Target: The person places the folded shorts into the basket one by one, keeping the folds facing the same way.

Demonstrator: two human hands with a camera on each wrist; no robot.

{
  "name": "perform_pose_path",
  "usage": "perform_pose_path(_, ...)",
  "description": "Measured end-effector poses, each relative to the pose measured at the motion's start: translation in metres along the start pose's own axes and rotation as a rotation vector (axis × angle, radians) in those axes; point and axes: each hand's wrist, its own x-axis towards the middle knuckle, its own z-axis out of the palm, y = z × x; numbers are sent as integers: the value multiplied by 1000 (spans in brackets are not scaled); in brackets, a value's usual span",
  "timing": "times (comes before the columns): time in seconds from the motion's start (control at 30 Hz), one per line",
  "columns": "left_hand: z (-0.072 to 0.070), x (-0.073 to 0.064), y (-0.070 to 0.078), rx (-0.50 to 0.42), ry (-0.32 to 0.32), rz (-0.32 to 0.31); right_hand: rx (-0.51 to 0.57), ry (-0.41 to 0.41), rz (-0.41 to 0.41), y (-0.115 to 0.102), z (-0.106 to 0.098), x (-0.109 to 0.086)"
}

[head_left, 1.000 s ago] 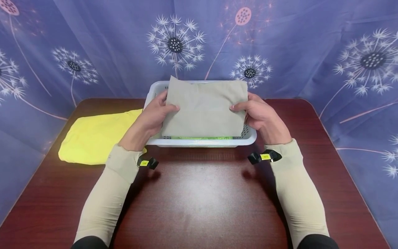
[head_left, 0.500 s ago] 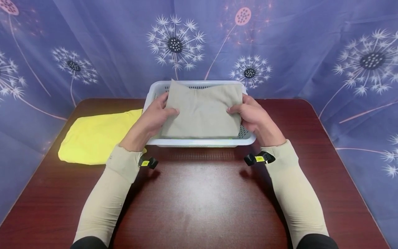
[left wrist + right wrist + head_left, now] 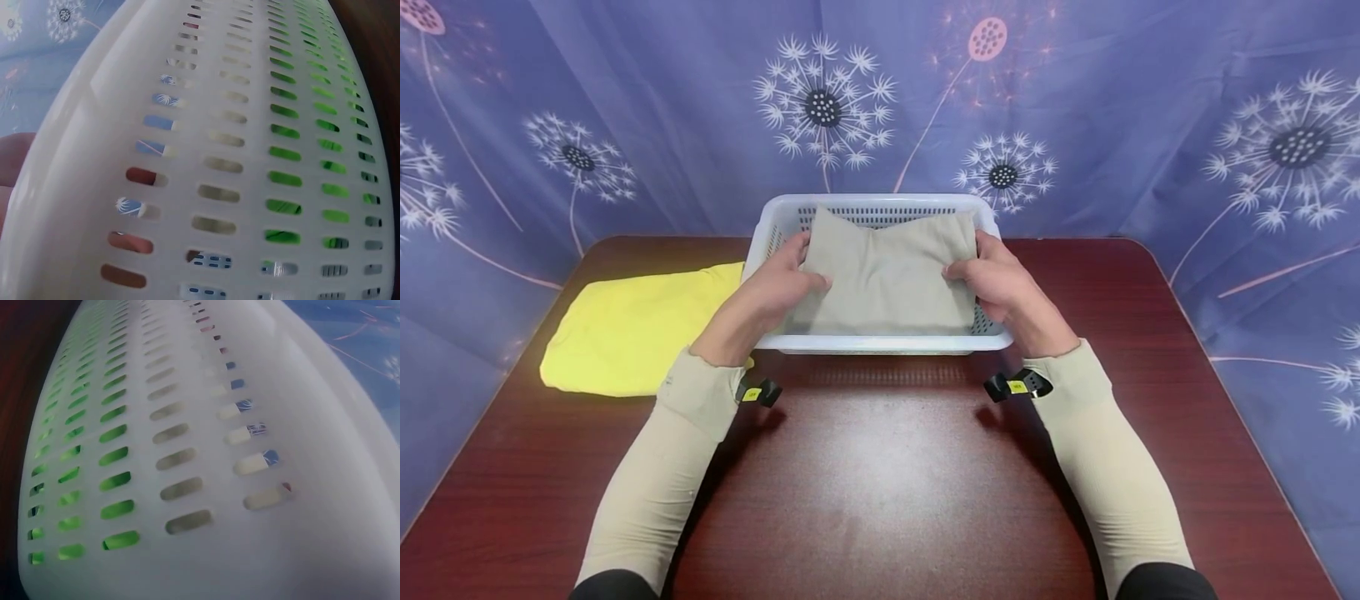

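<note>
A folded beige-grey cloth lies tilted inside a white plastic basket, its near edge low behind the front rim. My left hand pinches the cloth's left side, thumb on top and the other fingers mostly hidden behind it. On the opposite side my right hand holds the cloth the same way. Through the slots of the basket wall in the left wrist view, something bright green shows below the beige layer. The right wrist view has the same green layer under the beige one.
A folded yellow cloth lies on the dark red-brown table, left of the basket and partly behind my left forearm. A blue curtain with dandelion prints hangs close behind the basket and along both sides.
Both hands have lowered the beige cloth into the basket, and its far edge sits lower, showing the slotted back wall. My right hand has shifted left. The green strip at the front is now hidden.
</note>
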Motion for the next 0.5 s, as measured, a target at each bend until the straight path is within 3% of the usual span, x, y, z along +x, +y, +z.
perform_pose_path(0.5,1,0,-3,81,-1,20,-124,65,-58,1,8,-1)
